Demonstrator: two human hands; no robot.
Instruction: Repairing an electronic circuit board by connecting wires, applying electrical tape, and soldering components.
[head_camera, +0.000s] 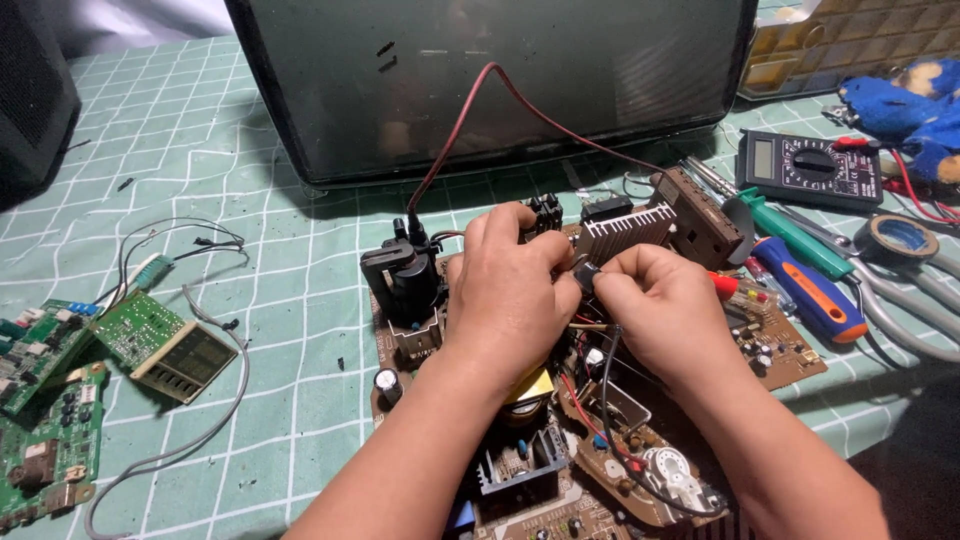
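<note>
Old television (490, 80) at back, top cut off by frame. Brown circuit board (780, 350) mostly hidden under both hands, near edge cropped. Free tablecloth (270, 300) left of board; right side crowded by screwdrivers (810, 290) and multimeter (810, 165). Left hand (510, 290) and right hand (660, 310) pinching small black part (587, 275) above board centre; part mostly covered by fingertips.

table, green checked cloth (250, 180) | brown circuit board (780, 350) | green boards (60, 400) | multimeter (810, 165) | screwdrivers (810, 290) | tape roll (903, 237)
</note>
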